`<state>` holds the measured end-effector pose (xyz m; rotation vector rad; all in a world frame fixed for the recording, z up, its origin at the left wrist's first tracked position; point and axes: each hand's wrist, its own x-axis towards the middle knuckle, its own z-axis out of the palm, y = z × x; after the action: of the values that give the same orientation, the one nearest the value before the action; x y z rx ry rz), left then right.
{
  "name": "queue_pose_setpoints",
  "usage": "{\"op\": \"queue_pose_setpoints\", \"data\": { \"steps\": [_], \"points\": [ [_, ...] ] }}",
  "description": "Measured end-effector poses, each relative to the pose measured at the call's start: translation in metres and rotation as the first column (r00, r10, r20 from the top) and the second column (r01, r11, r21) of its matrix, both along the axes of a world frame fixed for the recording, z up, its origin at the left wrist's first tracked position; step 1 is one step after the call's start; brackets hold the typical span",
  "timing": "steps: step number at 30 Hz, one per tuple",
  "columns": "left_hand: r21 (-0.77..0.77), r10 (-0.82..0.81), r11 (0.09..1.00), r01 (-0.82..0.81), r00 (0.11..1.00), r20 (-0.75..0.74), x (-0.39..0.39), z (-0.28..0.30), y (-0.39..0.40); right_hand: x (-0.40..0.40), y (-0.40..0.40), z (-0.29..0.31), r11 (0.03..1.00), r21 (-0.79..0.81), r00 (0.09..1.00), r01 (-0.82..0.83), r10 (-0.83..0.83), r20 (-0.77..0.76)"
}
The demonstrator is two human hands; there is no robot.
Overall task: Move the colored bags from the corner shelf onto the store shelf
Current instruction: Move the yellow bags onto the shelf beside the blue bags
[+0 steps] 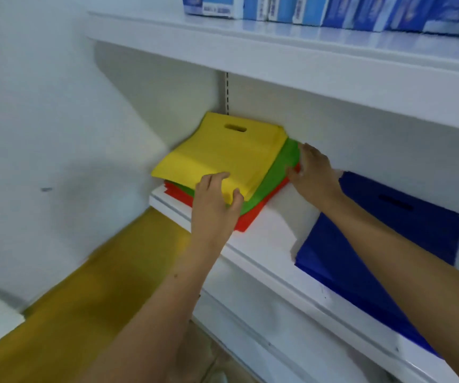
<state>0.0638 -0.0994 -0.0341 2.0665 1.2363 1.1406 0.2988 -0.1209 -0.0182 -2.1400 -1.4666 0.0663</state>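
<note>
- stocking in progress: stack of coloured bags lies at the far left end of the white store shelf (264, 239), tucked into the corner against the wall.
- yellow bag (222, 153): top of stack, flat, die-cut handle slot toward the back wall, near edge lifted a little over the layers below.
- green bag (278, 172): second layer, showing along the right and near edges under the yellow.
- red bag (250, 219): bottom layer, near corner reaching toward the shelf's front lip.
- blue bag (361, 252): lies apart to the right on the same shelf, flat, handle slot visible, partly hidden by the right forearm.
- left hand (214, 205): fingers curled over the near edge of the yellow bag, thumb on top, pinching that edge.
- right hand (314, 172): at the right edge of the stack, fingers bent onto the green and red layers; whether it clutches them or only presses, cannot tell.
- upper shelf (278, 42): carries blue-and-white boxes (333, 9), not part of the job.
- progress, by judgement: four colours are on this shelf; whether the stack is being set down or squared up cannot be told, nor whether bags remain elsewhere.
- remaining, by judgement: settling and aligning the three-bag stack.
</note>
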Motion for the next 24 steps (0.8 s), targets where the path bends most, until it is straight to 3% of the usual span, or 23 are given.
{"op": "queue_pose_setpoints", "data": {
  "steps": [5, 11, 16, 24],
  "points": [
    [0.006, 0.116, 0.993, -0.116, 0.985, -0.125, -0.048, -0.008, 0.098, -0.031, 0.086, -0.006, 0.988, -0.149, 0.982, 0.032, -0.004, 0.187],
    [-0.141, 0.021, 0.987, -0.079, 0.929, -0.371, -0.058, -0.047, 0.168, -0.026, 0.126, -0.032, 0.958, -0.275, 0.968, 0.076, -0.004, 0.251],
    [-0.028, 0.021, 0.999, -0.032, 0.940, -0.341, -0.052, -0.064, 0.175, -0.032, 0.138, -0.049, 0.967, -0.247, 0.929, 0.068, 0.029, 0.369],
    [0.110, -0.085, 0.986, 0.125, 0.946, -0.314, -0.044, -0.054, 0.162, -0.042, 0.132, -0.042, 0.995, -0.090, 0.933, 0.041, -0.006, 0.360]
  ]
}}
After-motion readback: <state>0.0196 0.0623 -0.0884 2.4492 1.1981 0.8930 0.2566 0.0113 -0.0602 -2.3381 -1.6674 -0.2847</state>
